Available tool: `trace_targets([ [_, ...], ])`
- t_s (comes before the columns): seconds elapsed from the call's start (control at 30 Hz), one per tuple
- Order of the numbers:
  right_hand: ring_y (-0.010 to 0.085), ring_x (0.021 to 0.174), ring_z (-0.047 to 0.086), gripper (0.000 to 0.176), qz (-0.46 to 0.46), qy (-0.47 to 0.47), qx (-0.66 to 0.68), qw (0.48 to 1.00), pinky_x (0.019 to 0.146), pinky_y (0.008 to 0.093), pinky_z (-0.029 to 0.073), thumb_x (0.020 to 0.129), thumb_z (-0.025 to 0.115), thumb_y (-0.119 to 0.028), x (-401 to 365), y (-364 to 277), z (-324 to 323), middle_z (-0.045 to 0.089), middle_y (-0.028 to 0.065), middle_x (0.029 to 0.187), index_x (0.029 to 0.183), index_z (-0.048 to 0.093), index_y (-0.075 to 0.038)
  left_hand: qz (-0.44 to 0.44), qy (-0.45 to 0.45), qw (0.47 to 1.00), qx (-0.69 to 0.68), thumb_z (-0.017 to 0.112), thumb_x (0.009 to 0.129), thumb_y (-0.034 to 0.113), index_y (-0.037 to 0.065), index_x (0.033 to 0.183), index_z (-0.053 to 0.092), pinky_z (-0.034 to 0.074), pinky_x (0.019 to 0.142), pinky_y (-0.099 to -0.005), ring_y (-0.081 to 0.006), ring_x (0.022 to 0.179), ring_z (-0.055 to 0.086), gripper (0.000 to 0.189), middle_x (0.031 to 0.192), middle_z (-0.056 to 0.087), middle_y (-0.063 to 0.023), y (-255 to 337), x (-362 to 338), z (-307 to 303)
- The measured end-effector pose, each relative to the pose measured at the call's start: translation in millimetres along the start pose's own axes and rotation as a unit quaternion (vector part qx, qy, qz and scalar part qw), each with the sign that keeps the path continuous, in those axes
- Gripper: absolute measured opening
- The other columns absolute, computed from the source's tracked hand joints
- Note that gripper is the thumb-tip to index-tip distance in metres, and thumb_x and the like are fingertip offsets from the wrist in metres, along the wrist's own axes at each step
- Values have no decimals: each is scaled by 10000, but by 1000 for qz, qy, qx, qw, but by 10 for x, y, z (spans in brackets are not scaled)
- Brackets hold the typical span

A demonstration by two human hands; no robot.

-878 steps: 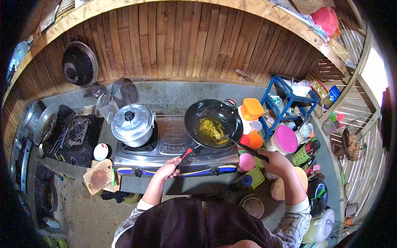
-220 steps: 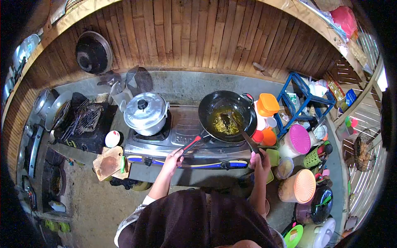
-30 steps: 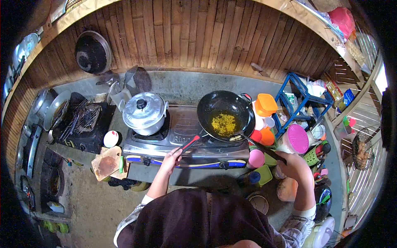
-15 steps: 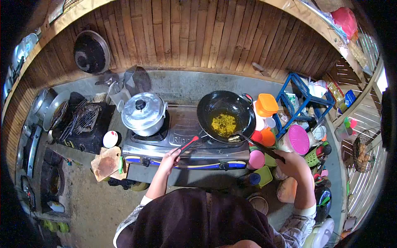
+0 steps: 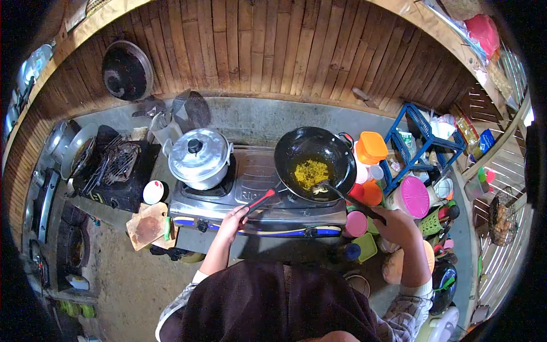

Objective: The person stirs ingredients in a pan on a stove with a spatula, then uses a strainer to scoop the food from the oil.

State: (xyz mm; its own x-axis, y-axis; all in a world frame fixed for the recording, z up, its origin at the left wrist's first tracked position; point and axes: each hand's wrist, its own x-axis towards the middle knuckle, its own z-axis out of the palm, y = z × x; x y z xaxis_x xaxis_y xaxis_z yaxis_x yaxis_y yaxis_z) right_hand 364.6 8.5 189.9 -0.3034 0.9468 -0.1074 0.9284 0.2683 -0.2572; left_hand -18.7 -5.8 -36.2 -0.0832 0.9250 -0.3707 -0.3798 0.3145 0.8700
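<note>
Slanting away leftward, the spatula (image 5: pixel 354 202) is held in the right hand (image 5: pixel 395 227) (left hand (image 5: pixel 232 223) grips wok handle (image 5: pixel 261 202)).

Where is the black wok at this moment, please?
In the head view, the black wok sits right of centre, on the right side of the steel stove, between the lidded aluminium pot and the square orange container.
</note>
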Motion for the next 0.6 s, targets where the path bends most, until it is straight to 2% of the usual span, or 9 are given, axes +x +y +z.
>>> trace_targets([
  [0.1,385,753,578,351,24,-21,-21,999,684,445,462,763,558,-232,72,-74,25,601,218,816,1091,566,-108,6,-1,1000,17,545,837,265,91,949,545,217,413,-191,-39,427,302,206,534,423,57,-13,35,-34],
  [0.17,386,730,581,363,-33,2,3,999,667,454,464,769,545,-240,157,-41,124,604,215,802,1106,552,-107,6,3,1000,17,543,837,264,91,945,544,222,419,-191,-40,432,306,204,532,423,58,-15,51,-47],
  [0.3,389,737,580,382,-23,4,-22,999,679,459,463,775,533,-230,307,-59,271,603,218,816,1137,526,-108,-3,19,1000,25,538,837,261,87,950,543,223,425,-192,-40,438,309,208,532,425,59,113,-31,30],
  [0.37,395,739,579,389,-65,22,-28,997,681,469,459,791,518,-229,426,21,415,602,218,826,1160,501,-105,-1,27,999,27,544,820,269,102,924,526,206,433,-202,-49,449,305,197,534,406,58,114,-22,36],
  [0.47,399,694,591,395,-61,23,-22,998,627,502,474,809,502,-247,592,19,556,607,216,789,1183,460,-128,-6,11,1000,28,536,836,263,85,948,537,208,434,-193,-37,443,307,210,533,420,60,148,-28,22],
  [0.6,410,735,574,380,-15,29,-10,999,674,491,454,808,503,-195,748,-47,640,597,228,804,1177,481,-106,-17,8,1000,15,538,835,263,88,939,539,206,437,-193,-37,445,302,203,532,416,61,158,-24,8],
])
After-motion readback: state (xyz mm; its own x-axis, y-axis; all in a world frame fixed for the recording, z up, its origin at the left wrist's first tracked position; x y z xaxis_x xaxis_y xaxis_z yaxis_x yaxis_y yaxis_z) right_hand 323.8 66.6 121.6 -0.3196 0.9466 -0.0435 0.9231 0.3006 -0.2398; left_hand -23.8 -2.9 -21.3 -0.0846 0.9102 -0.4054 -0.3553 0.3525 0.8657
